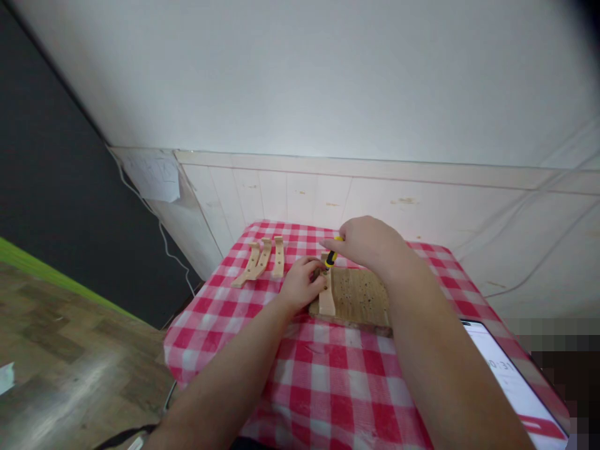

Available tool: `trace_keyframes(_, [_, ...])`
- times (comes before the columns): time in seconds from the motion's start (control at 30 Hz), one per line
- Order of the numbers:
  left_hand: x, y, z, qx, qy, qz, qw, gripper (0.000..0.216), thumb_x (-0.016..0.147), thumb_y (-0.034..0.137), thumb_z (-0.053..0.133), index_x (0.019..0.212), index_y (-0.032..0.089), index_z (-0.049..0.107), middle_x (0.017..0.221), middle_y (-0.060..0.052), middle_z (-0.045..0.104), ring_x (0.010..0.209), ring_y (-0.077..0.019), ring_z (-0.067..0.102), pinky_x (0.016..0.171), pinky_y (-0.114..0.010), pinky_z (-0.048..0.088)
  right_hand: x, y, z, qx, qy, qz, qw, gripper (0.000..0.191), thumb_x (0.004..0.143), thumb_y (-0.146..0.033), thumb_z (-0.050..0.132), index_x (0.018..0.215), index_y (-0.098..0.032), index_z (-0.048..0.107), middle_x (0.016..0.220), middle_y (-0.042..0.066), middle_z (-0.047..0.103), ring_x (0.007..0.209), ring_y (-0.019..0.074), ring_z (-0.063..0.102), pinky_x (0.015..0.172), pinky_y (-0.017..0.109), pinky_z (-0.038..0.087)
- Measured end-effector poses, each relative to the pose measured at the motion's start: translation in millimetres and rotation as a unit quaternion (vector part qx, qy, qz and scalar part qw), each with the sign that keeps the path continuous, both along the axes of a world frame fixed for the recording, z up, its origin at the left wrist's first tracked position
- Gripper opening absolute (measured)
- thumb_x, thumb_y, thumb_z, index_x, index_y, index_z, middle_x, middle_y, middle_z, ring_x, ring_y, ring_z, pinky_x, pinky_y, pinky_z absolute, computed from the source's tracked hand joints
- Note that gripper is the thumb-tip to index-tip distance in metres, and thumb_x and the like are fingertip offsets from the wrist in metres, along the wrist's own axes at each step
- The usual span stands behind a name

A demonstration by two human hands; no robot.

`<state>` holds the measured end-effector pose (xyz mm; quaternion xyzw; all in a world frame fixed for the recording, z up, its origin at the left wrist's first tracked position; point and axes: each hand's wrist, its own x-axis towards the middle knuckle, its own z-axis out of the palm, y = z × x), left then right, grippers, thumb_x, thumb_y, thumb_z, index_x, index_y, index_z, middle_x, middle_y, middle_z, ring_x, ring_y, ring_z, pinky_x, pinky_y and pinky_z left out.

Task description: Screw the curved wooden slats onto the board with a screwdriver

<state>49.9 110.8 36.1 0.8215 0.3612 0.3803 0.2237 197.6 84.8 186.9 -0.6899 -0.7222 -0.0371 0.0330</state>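
Note:
My right hand (368,244) is closed round a yellow and black screwdriver (331,257), its shaft pointing down at a pale wooden hook-shaped piece (327,303). That piece lies on a brown wooden board (360,294) dotted with many small holes. From the left side, my left hand (302,284) grips the same piece with bent fingers and holds it against the board. The screwdriver's tip is too small to make out, and my right forearm covers part of the board's right side.
Several more wooden hook pieces (265,257) with holes lie at the table's back left. A red and white checked cloth (323,375) covers the table. A phone (510,375) showing a timer rests at the right edge. Behind stands a white wall (300,194).

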Motion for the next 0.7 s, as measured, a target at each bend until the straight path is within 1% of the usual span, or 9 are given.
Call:
trace_keyframes(0.07, [0.1,0.0,0.4,-0.001,-0.003,0.001,1.0,0.024,0.075,0.013,0.053,0.095,0.017,0.065,0.104,-0.006,0.062,0.098,-0.0181,0.058,0.089,-0.031,0.047,-0.6,1.8,-2.2,0.001,0.008,-0.006,1.0,0.046,0.083,-0.054,0.046,0.088,-0.017,0.071,0.086,0.015,0.07,0.077,0.0258,0.064,0.062,0.033,0.042])
trace_keyframes(0.13, [0.2,0.4,0.1,0.001,-0.001,0.001,1.0,0.025,0.075,0.013,0.053,0.096,0.016,0.065,0.105,-0.007,0.062,0.099,-0.0184,0.057,0.09,-0.031,0.047,-0.4,2.3,-4.6,-0.005,0.032,0.025,0.999,0.037,0.083,-0.044,0.048,0.099,-0.019,0.07,0.091,0.013,0.071,0.081,0.0248,0.064,0.065,0.032,0.043])
trace_keyframes(0.2, [0.2,0.8,-0.5,0.004,0.005,0.001,1.0,0.024,0.075,0.013,0.053,0.096,0.016,0.065,0.105,-0.007,0.062,0.099,-0.0188,0.057,0.09,-0.031,0.047,0.2,1.7,-6.9,-0.008,0.062,0.063,0.996,0.038,0.083,-0.038,0.049,0.115,-0.022,0.064,0.098,0.01,0.071,0.086,0.0234,0.064,0.069,0.031,0.043])
trace_keyframes(0.27, [0.3,1.1,-1.3,0.008,0.006,0.003,1.0,0.024,0.075,0.013,0.053,0.096,0.016,0.065,0.106,-0.007,0.062,0.1,-0.0189,0.057,0.091,-0.031,0.046,0.5,1.0,-8.7,-0.008,0.084,0.093,0.992,0.04,0.084,-0.036,0.047,0.121,-0.026,0.06,0.103,0.008,0.071,0.087,0.0219,0.064,0.071,0.03,0.043])
trace_keyframes(0.33, [0.3,1.5,-2.0,0.008,0.005,0.003,1.0,0.024,0.075,0.013,0.053,0.096,0.016,0.065,0.106,-0.007,0.062,0.1,-0.0188,0.057,0.091,-0.031,0.046,0.8,0.0,-9.3,-0.014,0.085,0.105,0.991,0.034,0.085,-0.034,0.045,0.114,-0.027,0.064,0.101,0.007,0.071,0.084,0.0202,0.064,0.071,0.029,0.043])
trace_keyframes(0.4, [0.1,1.7,-2.4,0.006,0.005,0.002,1.0,0.024,0.075,0.014,0.053,0.097,0.016,0.065,0.106,-0.007,0.062,0.1,-0.0186,0.057,0.091,-0.031,0.046,1.2,-1.8,-8.0,-0.024,0.08,0.105,0.991,0.03,0.083,-0.031,0.047,0.105,-0.025,0.066,0.096,0.007,0.071,0.08,0.0189,0.063,0.068,0.028,0.042])
trace_keyframes(0.53, [-0.3,1.2,-1.6,0.002,0.004,0.001,1.0,0.024,0.075,0.014,0.054,0.096,0.016,0.065,0.106,-0.007,0.062,0.1,-0.0188,0.057,0.091,-0.032,0.046,1.7,-8.9,0.3,-0.049,0.056,0.102,0.992,0.026,0.079,-0.027,0.049,0.098,-0.022,0.067,0.092,0.009,0.071,0.075,0.0186,0.063,0.06,0.027,0.04])
trace_keyframes(0.6, [-0.5,0.7,-0.8,0.003,-0.002,-0.003,1.0,0.024,0.075,0.013,0.053,0.096,0.016,0.064,0.105,-0.007,0.062,0.099,-0.0184,0.057,0.091,-0.032,0.046,0.7,-11.5,4.8,-0.046,0.023,0.066,0.996,0.027,0.082,-0.035,0.048,0.088,-0.019,0.069,0.087,0.012,0.07,0.074,0.0212,0.064,0.059,0.029,0.04])
trace_keyframes(0.7, [-0.7,0.2,-0.2,0.004,-0.007,-0.008,1.0,0.024,0.075,0.012,0.052,0.096,0.016,0.064,0.104,-0.006,0.062,0.097,-0.0178,0.057,0.089,-0.031,0.047,-1.7,-11.2,7.5,-0.021,-0.012,-0.029,0.999,0.045,0.083,-0.053,0.046,0.085,-0.016,0.07,0.085,0.016,0.069,0.08,0.0279,0.065,0.062,0.034,0.043])
